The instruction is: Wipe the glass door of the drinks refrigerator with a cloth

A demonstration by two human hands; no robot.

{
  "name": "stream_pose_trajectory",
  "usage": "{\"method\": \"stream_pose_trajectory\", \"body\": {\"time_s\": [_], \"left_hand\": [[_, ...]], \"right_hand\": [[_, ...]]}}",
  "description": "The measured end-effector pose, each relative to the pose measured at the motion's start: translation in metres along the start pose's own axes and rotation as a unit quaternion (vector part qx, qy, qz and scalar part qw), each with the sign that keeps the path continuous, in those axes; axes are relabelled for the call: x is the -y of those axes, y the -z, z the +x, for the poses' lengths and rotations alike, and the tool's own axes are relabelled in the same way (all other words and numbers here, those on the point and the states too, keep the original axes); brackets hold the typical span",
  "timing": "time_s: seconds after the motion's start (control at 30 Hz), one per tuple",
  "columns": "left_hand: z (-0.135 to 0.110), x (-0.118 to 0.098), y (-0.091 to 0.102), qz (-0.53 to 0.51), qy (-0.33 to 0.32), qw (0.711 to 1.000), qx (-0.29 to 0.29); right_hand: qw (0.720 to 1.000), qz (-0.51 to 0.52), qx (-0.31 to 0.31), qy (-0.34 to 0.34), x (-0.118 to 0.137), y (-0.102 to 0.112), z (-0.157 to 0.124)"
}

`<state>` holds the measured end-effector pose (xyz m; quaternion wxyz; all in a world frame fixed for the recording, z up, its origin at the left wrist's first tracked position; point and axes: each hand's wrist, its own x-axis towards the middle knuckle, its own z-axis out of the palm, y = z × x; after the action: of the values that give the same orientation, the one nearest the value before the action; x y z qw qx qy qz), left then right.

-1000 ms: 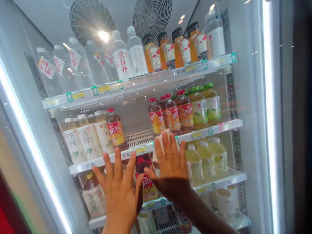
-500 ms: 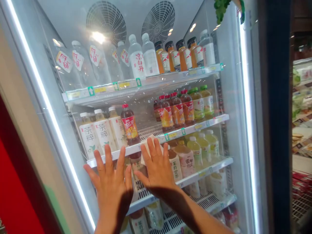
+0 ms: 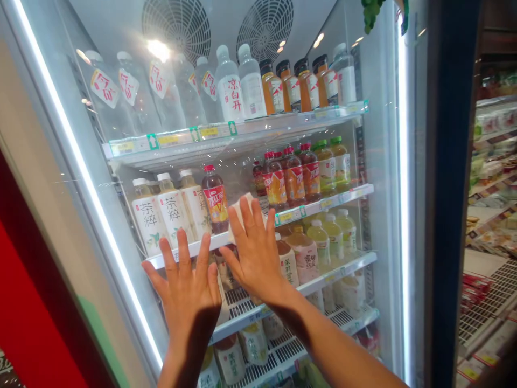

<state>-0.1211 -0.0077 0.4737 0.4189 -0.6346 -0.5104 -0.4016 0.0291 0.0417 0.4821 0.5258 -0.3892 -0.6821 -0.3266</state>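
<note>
My left hand lies spread against the glass door, fingers apart and nothing in it. Beside it on the right, my right hand holds a pale folded cloth flat to the glass under outstretched fingers. Most of the cloth is hidden by that hand; its upper left part shows. Behind the glass, close to the cloth, stands a red-capped tea bottle. White-labelled tea bottles stand on the same shelf, above my left hand.
Clear water bottles and orange drinks line the top shelf. More bottles fill the lower shelves. A bright light strip runs down the left side. Right of the dark door frame are open shelves with packaged goods.
My right hand has slid the cloth upward and slightly left over the glass. My left hand stays spread in nearly the same place. The view has shifted a little.
</note>
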Motion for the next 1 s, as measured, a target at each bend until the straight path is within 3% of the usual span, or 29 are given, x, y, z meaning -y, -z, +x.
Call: {"method": "stream_pose_trajectory", "body": {"time_s": [0.1,0.27,0.47,0.67,0.87,1.0], "left_hand": [[0.0,-0.001,-0.001,-0.001,0.004,1.0,-0.014],[-0.004,-0.001,-0.008,0.01,-0.003,0.999,-0.035],[-0.005,-0.002,-0.012,0.017,0.003,0.998,-0.059],[-0.007,0.001,-0.009,0.022,-0.001,1.0,-0.022],[0.007,-0.019,0.001,0.008,0.038,0.999,-0.016],[0.039,-0.042,0.004,0.006,-0.011,0.999,-0.038]], "right_hand": [[1.0,0.001,0.003,-0.011,-0.001,0.003,0.007],[0.999,0.0,-0.009,0.031,0.003,-0.008,-0.037],[1.0,0.017,0.004,0.01,-0.003,-0.002,0.002],[0.998,-0.001,0.004,0.055,-0.009,-0.009,-0.057],[1.0,-0.017,0.001,0.004,-0.036,0.006,0.005],[0.998,-0.012,0.011,0.055,-0.06,0.011,-0.014]]}}
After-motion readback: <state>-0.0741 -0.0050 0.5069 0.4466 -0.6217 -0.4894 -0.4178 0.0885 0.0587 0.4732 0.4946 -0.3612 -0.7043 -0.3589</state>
